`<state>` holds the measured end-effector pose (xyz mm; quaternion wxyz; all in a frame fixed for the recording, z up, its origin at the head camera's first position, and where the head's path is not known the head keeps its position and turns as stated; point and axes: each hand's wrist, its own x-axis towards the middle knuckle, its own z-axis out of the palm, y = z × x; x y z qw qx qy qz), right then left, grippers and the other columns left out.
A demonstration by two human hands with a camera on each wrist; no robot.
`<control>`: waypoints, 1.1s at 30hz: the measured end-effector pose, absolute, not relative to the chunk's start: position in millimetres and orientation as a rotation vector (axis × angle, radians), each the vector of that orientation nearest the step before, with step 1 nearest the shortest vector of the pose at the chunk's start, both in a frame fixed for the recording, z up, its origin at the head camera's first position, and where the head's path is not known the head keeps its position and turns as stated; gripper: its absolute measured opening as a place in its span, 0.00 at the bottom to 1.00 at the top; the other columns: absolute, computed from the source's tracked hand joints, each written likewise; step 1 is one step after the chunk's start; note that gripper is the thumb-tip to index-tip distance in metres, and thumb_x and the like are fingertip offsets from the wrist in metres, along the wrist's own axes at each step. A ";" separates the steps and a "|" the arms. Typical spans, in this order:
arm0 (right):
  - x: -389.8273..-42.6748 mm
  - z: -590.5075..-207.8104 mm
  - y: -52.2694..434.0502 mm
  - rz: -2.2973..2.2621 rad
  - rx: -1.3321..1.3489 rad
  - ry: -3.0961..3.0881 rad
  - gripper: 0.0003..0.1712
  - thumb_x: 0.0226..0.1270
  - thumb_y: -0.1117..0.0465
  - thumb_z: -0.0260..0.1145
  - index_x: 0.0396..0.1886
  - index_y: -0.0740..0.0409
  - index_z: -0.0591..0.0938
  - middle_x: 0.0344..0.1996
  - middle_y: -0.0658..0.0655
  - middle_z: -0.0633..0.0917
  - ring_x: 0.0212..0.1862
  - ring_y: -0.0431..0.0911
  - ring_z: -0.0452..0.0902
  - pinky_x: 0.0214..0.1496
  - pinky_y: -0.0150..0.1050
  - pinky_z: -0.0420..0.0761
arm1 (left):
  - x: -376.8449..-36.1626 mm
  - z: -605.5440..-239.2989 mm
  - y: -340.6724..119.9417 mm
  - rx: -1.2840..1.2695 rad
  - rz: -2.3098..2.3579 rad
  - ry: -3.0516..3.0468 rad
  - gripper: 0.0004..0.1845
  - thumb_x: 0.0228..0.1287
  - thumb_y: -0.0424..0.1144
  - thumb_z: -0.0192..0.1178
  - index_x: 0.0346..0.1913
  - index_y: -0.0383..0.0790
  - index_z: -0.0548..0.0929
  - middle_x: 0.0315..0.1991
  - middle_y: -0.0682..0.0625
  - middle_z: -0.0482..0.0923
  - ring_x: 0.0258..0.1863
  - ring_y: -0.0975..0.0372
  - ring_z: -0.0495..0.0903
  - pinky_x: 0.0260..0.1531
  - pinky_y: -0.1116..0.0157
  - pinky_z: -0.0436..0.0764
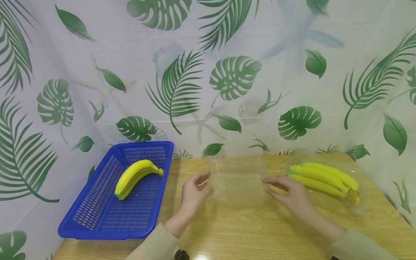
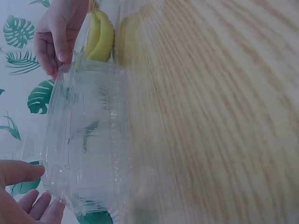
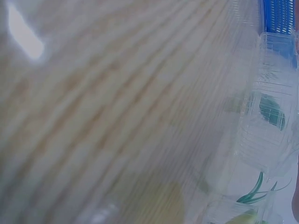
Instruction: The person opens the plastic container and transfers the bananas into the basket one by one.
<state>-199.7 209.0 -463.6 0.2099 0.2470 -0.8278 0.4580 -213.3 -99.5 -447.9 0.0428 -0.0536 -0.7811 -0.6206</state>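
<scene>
Wooden table (image 1: 247,231): both hands flank clear container (image 1: 238,180), fingers extended.

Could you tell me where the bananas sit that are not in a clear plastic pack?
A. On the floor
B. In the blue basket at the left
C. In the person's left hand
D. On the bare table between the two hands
B: the head view shows the unpacked bananas lying inside the blue basket at the table's left end.

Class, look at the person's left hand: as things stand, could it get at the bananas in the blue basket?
Probably yes. The left hand rests at the clear plastic container, holding nothing firmly, and the bananas lie uncovered in the open-topped blue basket just beside it, nothing between.
</scene>
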 end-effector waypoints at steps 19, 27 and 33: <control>-221.6 -464.8 200.2 1.418 0.657 -2.280 0.19 0.58 0.82 0.75 0.49 0.69 0.89 0.47 0.70 0.90 0.54 0.18 0.79 0.56 0.19 0.84 | -237.3 -451.2 -97.6 -0.066 -1.900 -2.310 0.26 0.57 0.14 0.66 0.60 0.21 0.81 0.63 0.27 0.81 0.64 0.36 0.82 0.66 0.50 0.85; -232.2 -467.2 195.6 1.404 0.645 -2.266 0.19 0.57 0.81 0.76 0.48 0.68 0.89 0.46 0.69 0.91 0.53 0.19 0.79 0.55 0.21 0.86 | -242.9 -450.9 -98.1 -0.011 -1.891 -2.308 0.25 0.58 0.14 0.65 0.61 0.22 0.81 0.63 0.28 0.82 0.65 0.37 0.82 0.66 0.50 0.84; -236.6 -464.9 192.7 1.417 0.612 -2.292 0.18 0.59 0.79 0.76 0.50 0.67 0.89 0.48 0.67 0.91 0.53 0.21 0.80 0.56 0.18 0.83 | -248.8 -450.6 -96.9 0.026 -1.867 -2.309 0.24 0.59 0.15 0.64 0.61 0.23 0.82 0.62 0.29 0.83 0.65 0.38 0.82 0.68 0.51 0.83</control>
